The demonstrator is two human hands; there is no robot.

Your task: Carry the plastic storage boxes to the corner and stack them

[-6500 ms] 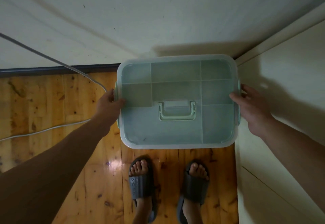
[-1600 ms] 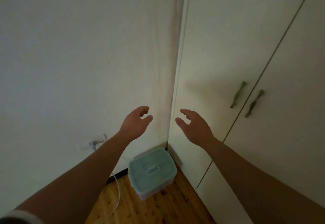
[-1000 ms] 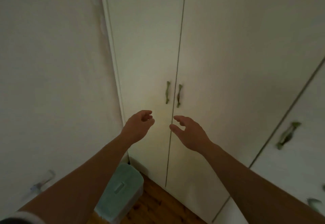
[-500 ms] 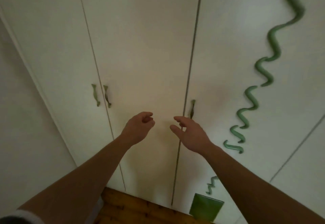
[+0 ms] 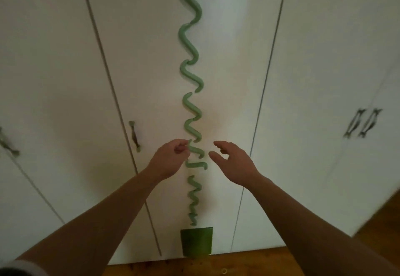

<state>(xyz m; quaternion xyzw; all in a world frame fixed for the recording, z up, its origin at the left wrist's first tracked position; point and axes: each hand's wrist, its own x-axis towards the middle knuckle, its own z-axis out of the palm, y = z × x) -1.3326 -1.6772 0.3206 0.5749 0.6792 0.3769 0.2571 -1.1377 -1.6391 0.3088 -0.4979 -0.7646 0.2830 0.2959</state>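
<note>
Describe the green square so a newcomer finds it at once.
Start at the white wardrobe doors; a wavy green strip runs down the middle one. Below its lowest curl, just above the wooden floor, sits the green square: darker and straight-edged, unlike the pale curved pieces.

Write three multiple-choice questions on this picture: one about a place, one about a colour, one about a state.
1. Where is the dark green square patch?
A. at the foot of the white wardrobe door; B. at its top; C. beside a handle.
2. What colour is the wavy strip on that door?
A. red; B. green; C. blue.
3. What do the left hand and the right hand hold?
A. a plastic box; B. a handle; C. nothing.
Answers: 1 A, it sits just above the wooden floor, under the strip. 2 B, it is pale green. 3 C, both are empty before the door.
</note>
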